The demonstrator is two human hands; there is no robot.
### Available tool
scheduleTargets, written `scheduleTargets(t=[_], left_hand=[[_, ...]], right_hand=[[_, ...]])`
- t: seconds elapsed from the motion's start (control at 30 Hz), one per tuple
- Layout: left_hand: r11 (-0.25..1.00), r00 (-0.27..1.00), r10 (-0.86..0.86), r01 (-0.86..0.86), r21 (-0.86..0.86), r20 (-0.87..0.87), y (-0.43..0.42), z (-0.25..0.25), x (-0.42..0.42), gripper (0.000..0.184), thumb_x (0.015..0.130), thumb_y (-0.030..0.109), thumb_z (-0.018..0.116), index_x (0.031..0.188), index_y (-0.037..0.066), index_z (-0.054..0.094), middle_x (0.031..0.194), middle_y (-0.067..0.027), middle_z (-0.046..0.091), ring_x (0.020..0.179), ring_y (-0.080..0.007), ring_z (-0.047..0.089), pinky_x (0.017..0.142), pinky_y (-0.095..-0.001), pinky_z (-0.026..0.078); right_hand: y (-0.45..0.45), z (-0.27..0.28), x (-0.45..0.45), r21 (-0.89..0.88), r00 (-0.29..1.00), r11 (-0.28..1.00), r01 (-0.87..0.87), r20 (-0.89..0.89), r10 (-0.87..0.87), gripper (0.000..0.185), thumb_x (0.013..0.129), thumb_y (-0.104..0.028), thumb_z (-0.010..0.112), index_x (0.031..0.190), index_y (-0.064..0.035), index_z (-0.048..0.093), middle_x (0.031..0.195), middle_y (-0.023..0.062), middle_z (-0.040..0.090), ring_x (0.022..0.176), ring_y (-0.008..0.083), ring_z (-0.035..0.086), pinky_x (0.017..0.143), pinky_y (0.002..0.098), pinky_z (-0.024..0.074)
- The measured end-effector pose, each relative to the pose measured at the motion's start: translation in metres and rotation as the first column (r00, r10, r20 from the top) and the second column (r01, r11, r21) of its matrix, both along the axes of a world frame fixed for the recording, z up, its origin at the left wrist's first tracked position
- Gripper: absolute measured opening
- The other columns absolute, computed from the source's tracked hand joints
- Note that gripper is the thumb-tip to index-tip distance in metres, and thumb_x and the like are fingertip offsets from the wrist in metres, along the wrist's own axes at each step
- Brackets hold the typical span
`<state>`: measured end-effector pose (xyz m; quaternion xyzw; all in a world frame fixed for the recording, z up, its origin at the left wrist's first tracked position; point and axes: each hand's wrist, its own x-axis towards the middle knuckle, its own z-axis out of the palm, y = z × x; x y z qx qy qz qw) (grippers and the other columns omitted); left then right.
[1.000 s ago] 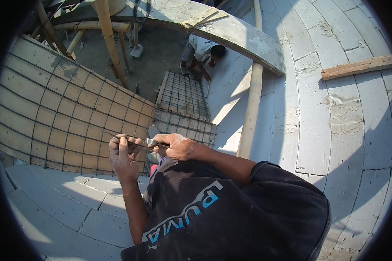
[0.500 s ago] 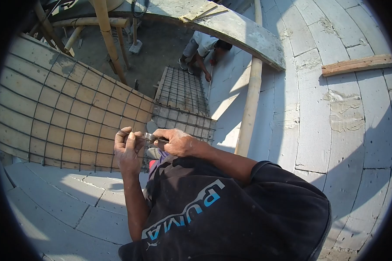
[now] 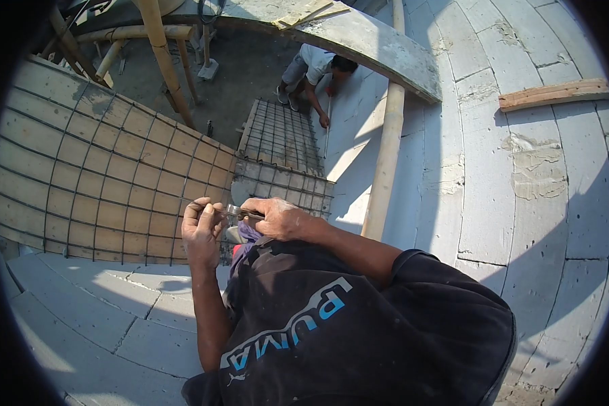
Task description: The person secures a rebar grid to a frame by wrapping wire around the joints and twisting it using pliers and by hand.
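In front of my chest, my right hand (image 3: 277,218) is closed round the dark handles of a pair of pincers (image 3: 233,210). Their shiny metal head points left, toward my left hand (image 3: 203,225). The fingers of that hand are pinched together close to the pincers' head. Whatever lies between them is too thin to make out. Just beyond both hands is a grid of steel rebar (image 3: 139,162) over tan boards (image 3: 30,145).
A crouching person (image 3: 316,71) holds a long thin rod below a concrete beam (image 3: 379,44). Bamboo poles (image 3: 159,54) stand at the left; another bamboo pole (image 3: 388,162) slants beside pale block walls (image 3: 487,169). A wooden batten (image 3: 555,96) lies at right.
Both hands stay together at the pincers, with the left fingers shifting slightly. The view has moved a little. The crouching person's head has tilted slightly.
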<state>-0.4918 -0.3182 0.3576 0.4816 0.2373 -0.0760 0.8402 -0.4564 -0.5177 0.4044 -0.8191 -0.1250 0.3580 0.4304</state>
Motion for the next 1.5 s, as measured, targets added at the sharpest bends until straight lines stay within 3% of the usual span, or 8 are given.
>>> scheduleTargets(t=[0.1, 0.4, 0.5, 0.6, 0.7, 0.8, 1.2, 1.5], left_hand=[[1.0, 1.0, -0.018, 0.018, 0.012, 0.003, -0.001, -0.004, -0.001, 0.018, 0.102, 0.016, 0.055, 0.118, 0.009, 0.055, 0.1, -0.0048, 0.067, 0.085, -0.0103, 0.064, 0.076, -0.0266, 0.055], [0.989, 0.993, -0.077, 0.088, -0.122, 0.092, 0.006, -0.001, -0.003, 0.024, 0.103, 0.019, 0.053, 0.123, 0.006, 0.055, 0.099, -0.007, 0.068, 0.084, -0.0125, 0.066, 0.076, -0.0275, 0.056], [0.988, 0.995, -0.075, 0.083, -0.133, 0.065, 0.006, 0.003, -0.002, 0.022, 0.103, 0.019, 0.054, 0.121, 0.006, 0.057, 0.099, -0.0072, 0.069, 0.085, -0.0136, 0.067, 0.076, -0.0285, 0.057], [0.987, 0.995, -0.072, 0.08, -0.139, 0.065, 0.009, -0.007, -0.002, 0.02, 0.103, 0.02, 0.053, 0.118, 0.007, 0.058, 0.098, -0.0071, 0.069, 0.085, -0.0142, 0.068, 0.077, -0.0292, 0.057], [0.986, 0.996, -0.073, 0.081, -0.149, 0.06, 0.011, -0.017, -0.003, 0.019, 0.104, 0.02, 0.053, 0.117, 0.007, 0.058, 0.098, -0.007, 0.069, 0.085, -0.014, 0.067, 0.077, -0.0293, 0.057], [0.988, 0.998, -0.049, 0.054, -0.147, 0.038, 0.009, -0.018, -0.005, 0.019, 0.104, 0.02, 0.052, 0.116, 0.007, 0.058, 0.097, -0.0079, 0.068, 0.084, -0.014, 0.067, 0.075, -0.0289, 0.057], [0.984, 0.999, 0.041, -0.037, -0.173, 0.023, 0.005, -0.02, 0.013, 0.019, 0.104, 0.019, 0.053, 0.115, 0.005, 0.059, 0.094, -0.0094, 0.067, 0.078, -0.0141, 0.064, 0.064, -0.0247, 0.05], [0.984, 1.0, 0.016, -0.014, -0.177, 0.007, 0.002, -0.02, 0.03, 0.018, 0.103, 0.018, 0.054, 0.113, 0.004, 0.06, 0.093, -0.0097, 0.068, 0.078, -0.0145, 0.065, 0.062, -0.0248, 0.05]], right_hand=[[-0.004, -0.008, -0.001, 0.012, 0.997, 0.999, -0.031, 0.074, 0.03, 0.033, 0.087, -0.012, 0.055, 0.119, -0.0041, 0.061, 0.102, 0.0176, 0.068, 0.097, 0.0331, 0.066, 0.087, 0.0405, 0.0498], [-0.006, 0.001, 0.0, 0.022, 1.0, 1.0, -0.005, 0.002, 0.005, 0.032, 0.09, -0.015, 0.059, 0.119, -0.0035, 0.062, 0.103, 0.017, 0.069, 0.097, 0.0325, 0.067, 0.086, 0.0401, 0.0504], [-0.006, -0.012, -0.001, 0.048, 1.0, 0.999, -0.01, 0.028, 0.009, 0.03, 0.093, -0.023, 0.059, 0.118, -0.0072, 0.063, 0.095, 0.0188, 0.069, 0.089, 0.0319, 0.066, 0.079, 0.0421, 0.0493], [-0.006, -0.004, 0.003, 0.016, 0.999, 1.0, -0.022, -0.044, 0.023, 0.034, 0.089, -0.015, 0.057, 0.121, -0.0023, 0.061, 0.102, 0.0188, 0.069, 0.095, 0.0323, 0.067, 0.085, 0.0397, 0.0508], [-0.008, -0.015, 0.003, 0.03, 0.999, 0.998, -0.048, 0.014, 0.048, 0.031, 0.095, -0.026, 0.057, 0.121, -0.0089, 0.061, 0.099, 0.0165, 0.069, 0.089, 0.0302, 0.066, 0.078, 0.0405, 0.0491], [-0.005, -0.01, 0.009, -0.042, 0.996, 0.997, -0.069, -0.067, 0.066, 0.031, 0.096, -0.027, 0.057, 0.12, -0.0087, 0.061, 0.099, 0.0157, 0.069, 0.089, 0.0299, 0.066, 0.078, 0.0405, 0.049], [-0.006, -0.015, 0.04, 0.0, 0.991, 0.992, -0.125, -0.047, 0.125, 0.026, 0.086, -0.014, 0.055, 0.11, -0.006, 0.063, 0.083, 0.0134, 0.067, 0.074, 0.0254, 0.065, 0.067, 0.0393, 0.0491], [-0.012, -0.01, 0.054, 0.014, 0.99, 0.998, -0.062, -0.129, 0.063, 0.028, 0.085, -0.013, 0.057, 0.111, -0.0066, 0.063, 0.085, 0.0125, 0.067, 0.077, 0.0224, 0.064, 0.069, 0.0371, 0.0499]])
